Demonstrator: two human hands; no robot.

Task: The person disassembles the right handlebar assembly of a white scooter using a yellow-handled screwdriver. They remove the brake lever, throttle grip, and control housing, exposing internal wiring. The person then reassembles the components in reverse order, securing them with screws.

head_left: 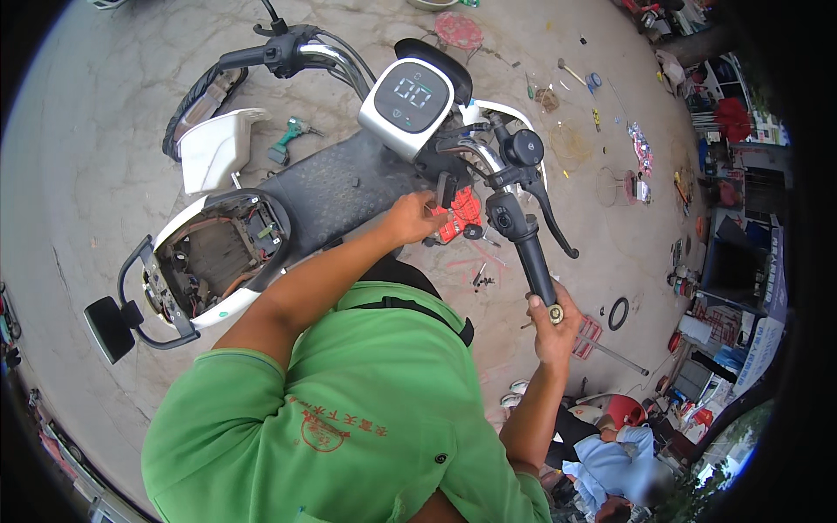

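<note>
A white electric scooter stands before me, its lit round display (pixel 407 98) between the handlebars. My left hand (pixel 415 218) reaches over the footboard's right edge, beside a red tool case (pixel 459 213) with metal pieces in it. Its fingers are bent and somewhat apart; I make out nothing in them. My right hand (pixel 555 327) is closed around the outer end of the black right handlebar grip (pixel 534 260), where a brass-coloured round end (pixel 555 314) shows by the thumb. The black brake lever (pixel 551 218) lies beyond that grip.
The seat opening (pixel 214 253) bares the inside of the body. On the ground lie a green cordless drill (pixel 292 139), a white panel (pixel 218 150), a hammer (pixel 571 71) and small tools (pixel 481 277). A red stool (pixel 459 31) stands ahead; a seated person (pixel 610 453) is at lower right.
</note>
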